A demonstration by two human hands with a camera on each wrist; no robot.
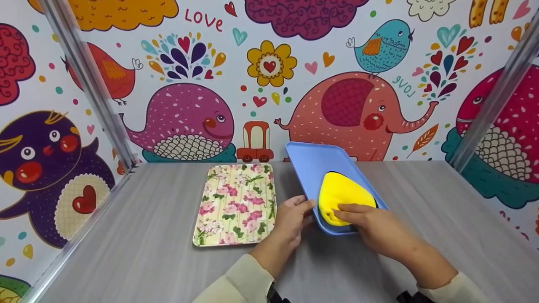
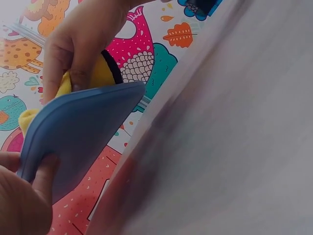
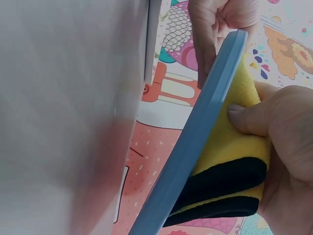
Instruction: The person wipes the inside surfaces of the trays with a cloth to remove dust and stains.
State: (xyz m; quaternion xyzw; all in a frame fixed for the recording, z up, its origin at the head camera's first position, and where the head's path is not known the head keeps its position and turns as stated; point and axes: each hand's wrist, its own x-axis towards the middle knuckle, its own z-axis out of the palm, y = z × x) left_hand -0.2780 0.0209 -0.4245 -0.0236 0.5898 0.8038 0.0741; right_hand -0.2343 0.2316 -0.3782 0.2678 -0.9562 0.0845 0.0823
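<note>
A blue tray [image 1: 316, 162] is held up at a tilt over the table. My left hand [image 1: 290, 221] grips its left edge, and in the left wrist view the thumb [image 2: 46, 174] lies against the underside. On the tray's upper face sits a folded yellow cloth [image 1: 346, 191] with black edging. My right hand [image 1: 379, 227] holds this cloth against the tray near its lower right part. The right wrist view shows the thumb [image 3: 247, 117] on the cloth's side, with the black-edged folds [image 3: 222, 183] below it.
A flower-patterned tray [image 1: 236, 206] lies flat on the grey table [image 1: 147, 219], left of my left hand. Behind the table stands a wall with printed cartoon animals [image 1: 269, 101]. Metal posts [image 1: 84, 80] frame both sides.
</note>
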